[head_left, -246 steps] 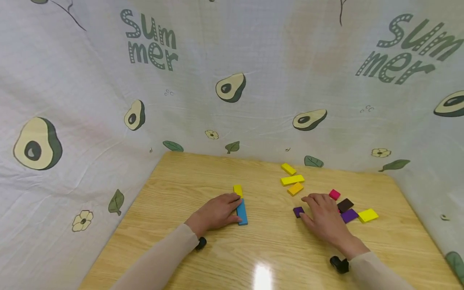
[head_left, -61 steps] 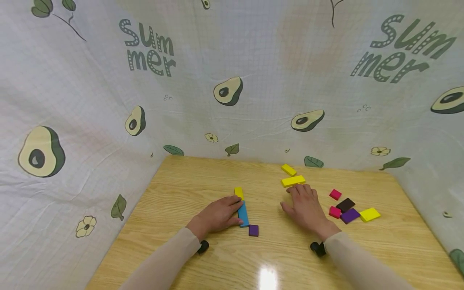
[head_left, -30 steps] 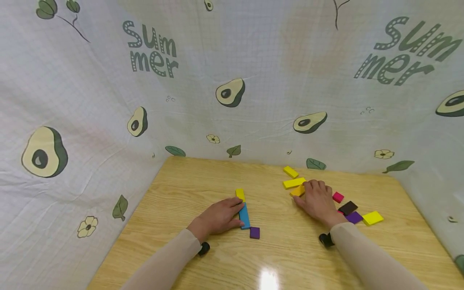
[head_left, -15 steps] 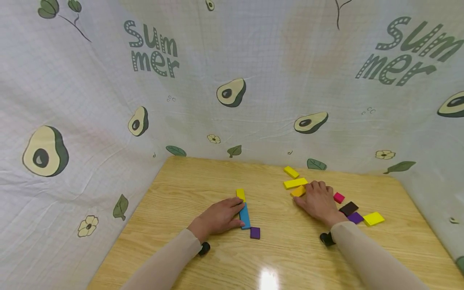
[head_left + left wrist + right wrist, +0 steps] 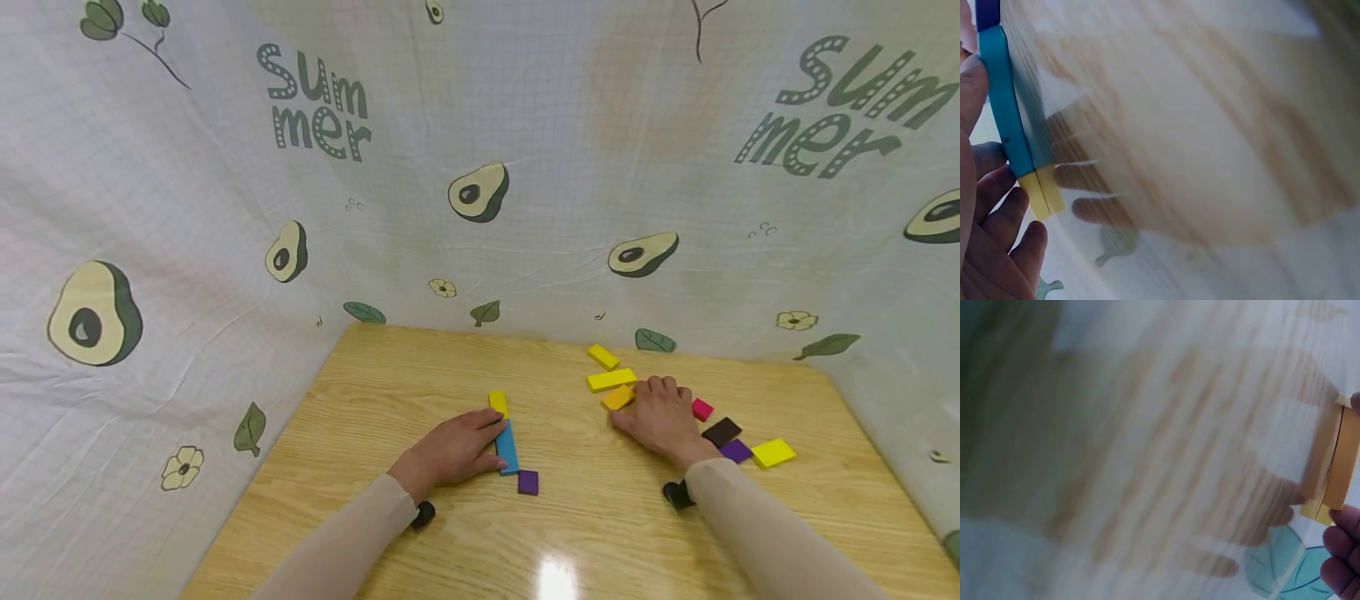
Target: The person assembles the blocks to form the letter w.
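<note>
My left hand (image 5: 453,450) rests along the left side of a long blue block (image 5: 507,450), thumb by its near end and fingertips where it meets a small yellow block (image 5: 497,402). In the left wrist view, thumb and fingers lie on the same side of the blue block (image 5: 1007,106). A purple square block (image 5: 528,482) sits at the blue block's near right corner. Farther right, my right hand (image 5: 663,421) pinches an orange block (image 5: 617,398) by its ends. The right wrist view shows this orange block (image 5: 1344,456) between thumb and fingers, low over the table.
Just beyond the orange block lie a long yellow block (image 5: 611,381) and a shorter yellow one (image 5: 603,357). Right of my right hand are a pink block (image 5: 702,409), a dark brown block (image 5: 722,432), a purple block (image 5: 736,452) and another yellow block (image 5: 773,453). A printed cloth (image 5: 555,250) hangs behind.
The purple square has moved left from beside my right hand to the blue block's near end. My right hand then went to the orange block and took hold. My left hand has stayed put.
</note>
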Available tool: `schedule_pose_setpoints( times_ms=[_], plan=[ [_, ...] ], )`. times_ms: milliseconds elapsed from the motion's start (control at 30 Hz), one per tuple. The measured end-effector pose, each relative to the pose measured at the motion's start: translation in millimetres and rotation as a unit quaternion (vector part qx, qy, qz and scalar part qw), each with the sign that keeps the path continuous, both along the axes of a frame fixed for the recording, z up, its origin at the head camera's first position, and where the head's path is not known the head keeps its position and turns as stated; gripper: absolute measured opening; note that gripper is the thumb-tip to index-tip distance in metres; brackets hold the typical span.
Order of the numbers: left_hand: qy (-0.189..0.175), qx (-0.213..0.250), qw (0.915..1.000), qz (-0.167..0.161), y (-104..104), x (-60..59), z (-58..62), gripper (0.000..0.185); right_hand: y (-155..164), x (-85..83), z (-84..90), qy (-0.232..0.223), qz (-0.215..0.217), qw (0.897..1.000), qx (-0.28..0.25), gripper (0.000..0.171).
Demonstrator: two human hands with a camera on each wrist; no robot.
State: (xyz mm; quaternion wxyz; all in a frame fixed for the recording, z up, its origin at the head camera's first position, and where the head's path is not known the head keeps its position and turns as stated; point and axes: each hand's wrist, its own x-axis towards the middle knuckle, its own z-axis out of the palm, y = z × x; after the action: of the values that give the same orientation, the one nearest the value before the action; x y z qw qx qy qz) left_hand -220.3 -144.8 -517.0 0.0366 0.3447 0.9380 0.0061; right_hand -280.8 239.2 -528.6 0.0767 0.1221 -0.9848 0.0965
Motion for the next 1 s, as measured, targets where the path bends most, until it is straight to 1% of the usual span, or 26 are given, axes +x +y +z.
schedule_pose_setpoints(
  times_ms=[367, 533, 667, 800, 1000],
  plan=[
    [0.001, 0.0, 1.0, -0.001, 0.1, 0.0, 0.2, 0.071, -0.9, 4.8, 3.1, 0.026, 0.008, 1.0, -0.014, 0.067],
    [-0.001, 0.001, 1.0, 0.002, -0.3, -0.5, -1.4, 0.072, -4.7, 9.1, 2.2, 0.038, 0.018, 0.999, -0.016, 0.066],
    [-0.004, 0.005, 1.0, 0.004, 0.0, -0.8, -3.1, 0.071, -10.0, 13.7, -0.5, 0.035, 0.027, 0.999, -0.018, 0.066],
    [-0.006, 0.006, 1.0, 0.005, -0.1, -0.4, -2.3, 0.071, -18.5, 19.8, -2.7, 0.032, 0.04, 0.998, -0.02, 0.063],
    [-0.005, 0.011, 0.9999, 0.001, -0.4, 0.1, -0.3, 0.071, -35.0, 32.7, 0.4, 0.028, 0.062, 0.997, -0.02, 0.06]
  ],
)
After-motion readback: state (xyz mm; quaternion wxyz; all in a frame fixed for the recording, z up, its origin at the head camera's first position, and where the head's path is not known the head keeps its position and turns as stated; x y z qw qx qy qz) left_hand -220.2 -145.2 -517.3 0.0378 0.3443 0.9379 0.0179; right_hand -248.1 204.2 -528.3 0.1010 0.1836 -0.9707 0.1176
